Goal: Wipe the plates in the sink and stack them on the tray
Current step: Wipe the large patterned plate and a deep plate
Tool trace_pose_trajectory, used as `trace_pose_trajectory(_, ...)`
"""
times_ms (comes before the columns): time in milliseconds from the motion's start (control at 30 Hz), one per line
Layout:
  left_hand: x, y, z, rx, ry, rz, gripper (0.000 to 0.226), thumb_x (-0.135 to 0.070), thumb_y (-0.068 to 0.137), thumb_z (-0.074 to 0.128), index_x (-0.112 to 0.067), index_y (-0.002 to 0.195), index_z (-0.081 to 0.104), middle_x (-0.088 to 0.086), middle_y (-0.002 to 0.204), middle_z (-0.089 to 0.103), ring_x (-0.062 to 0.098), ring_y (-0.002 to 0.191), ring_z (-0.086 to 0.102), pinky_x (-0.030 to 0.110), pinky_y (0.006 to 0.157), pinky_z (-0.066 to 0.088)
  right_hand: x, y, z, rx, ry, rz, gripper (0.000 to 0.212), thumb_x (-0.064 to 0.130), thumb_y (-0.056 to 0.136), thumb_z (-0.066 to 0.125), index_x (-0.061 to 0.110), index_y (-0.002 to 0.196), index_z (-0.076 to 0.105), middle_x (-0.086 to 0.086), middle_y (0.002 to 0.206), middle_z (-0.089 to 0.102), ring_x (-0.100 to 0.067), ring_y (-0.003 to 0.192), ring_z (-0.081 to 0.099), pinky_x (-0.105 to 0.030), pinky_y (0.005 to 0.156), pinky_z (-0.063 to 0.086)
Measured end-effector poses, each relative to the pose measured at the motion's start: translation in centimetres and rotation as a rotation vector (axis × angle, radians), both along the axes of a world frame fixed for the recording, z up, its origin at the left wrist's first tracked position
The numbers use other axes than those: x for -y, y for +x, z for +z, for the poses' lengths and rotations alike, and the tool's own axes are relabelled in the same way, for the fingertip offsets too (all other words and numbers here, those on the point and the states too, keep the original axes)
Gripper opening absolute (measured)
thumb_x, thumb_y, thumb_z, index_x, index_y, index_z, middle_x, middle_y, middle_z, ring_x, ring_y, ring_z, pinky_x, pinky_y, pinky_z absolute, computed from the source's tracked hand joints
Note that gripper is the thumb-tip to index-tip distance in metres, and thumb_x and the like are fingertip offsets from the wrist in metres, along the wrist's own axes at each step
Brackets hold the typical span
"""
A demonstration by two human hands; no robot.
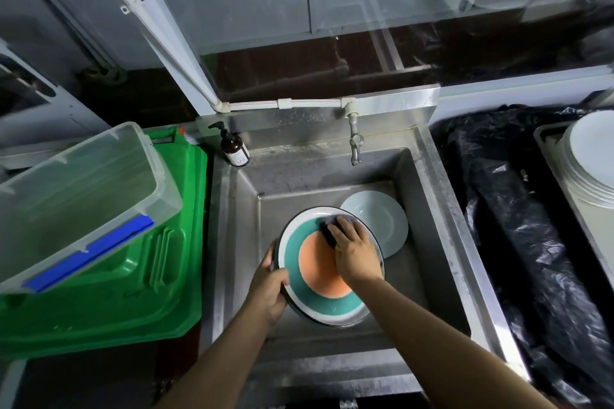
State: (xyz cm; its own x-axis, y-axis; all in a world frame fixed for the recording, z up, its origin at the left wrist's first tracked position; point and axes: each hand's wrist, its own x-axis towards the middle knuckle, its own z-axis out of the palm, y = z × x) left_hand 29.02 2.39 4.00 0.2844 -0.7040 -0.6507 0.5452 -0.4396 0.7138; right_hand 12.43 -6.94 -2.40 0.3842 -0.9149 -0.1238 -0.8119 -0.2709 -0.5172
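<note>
Stainless steel all round: a deep sink (442, 209) sits under a wall tap (355, 146), with a brown pump bottle (234, 148) on its back left corner, and the bottle's white label carries print too small to read. Down in the basin, the left hand (267, 289) grips the near-left rim of a striped plate (319, 279), fingers curled under the edge and thumb on top. That plate is round, so it has no long axis; it faces up toward the camera, tilted, with an orange centre, a teal ring and a white band. The right hand (354, 251) presses a dark sponge (327, 232) onto the plate's far side, fingers bent over it and clamped on top. Just behind, partly covered by the striped plate, a pale plate (385, 222) lies on the basin floor, face up. Off to the right, a stack of white plates (589, 163) sits on a tray (545, 139) over black plastic sheeting (518, 242). On the left, a clear plastic tub (83, 196) rests tilted on a green bin lid (133, 289).
</note>
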Motion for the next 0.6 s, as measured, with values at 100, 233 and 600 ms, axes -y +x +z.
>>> trace_pose_trajectory(100,-0.1,0.3,-0.4,0.016,0.003,0.045,0.094,0.011,0.048,0.041,-0.02,0.135,0.059,0.02,0.12,0.069,0.033,0.096,0.068,0.036,0.076,0.055,-1.1,-1.1,-0.6,-0.036,0.022,-0.026,0.051,0.012,0.088,0.05,0.022,0.136,0.059,-0.006,0.147,0.05,-0.042,0.137,0.039,-0.056,0.103,0.044)
trace_pose_trajectory(233,0.8,0.2,-0.4,0.093,0.053,0.054,0.09,0.026,0.068,0.033,-0.025,0.137,0.059,0.015,0.118,0.072,0.036,0.101,0.068,0.045,0.085,0.052,-2.5,-1.0,-0.6,-0.035,0.016,-0.027,0.055,0.006,0.084,0.051,0.017,0.137,0.058,-0.012,0.145,0.051,-0.045,0.129,0.043,-0.055,0.104,0.044)
trace_pose_trajectory(600,1.3,0.3,0.1,0.172,0.151,0.012,0.095,0.026,0.071,0.032,-0.036,0.138,0.057,0.011,0.116,0.071,0.032,0.103,0.064,0.03,0.063,0.054,-4.1,-2.6,-1.7,-0.078,0.04,0.088,0.052,0.009,0.079,0.056,0.019,0.129,0.061,-0.006,0.135,0.058,-0.039,0.116,0.053,-0.053,0.087,0.055)
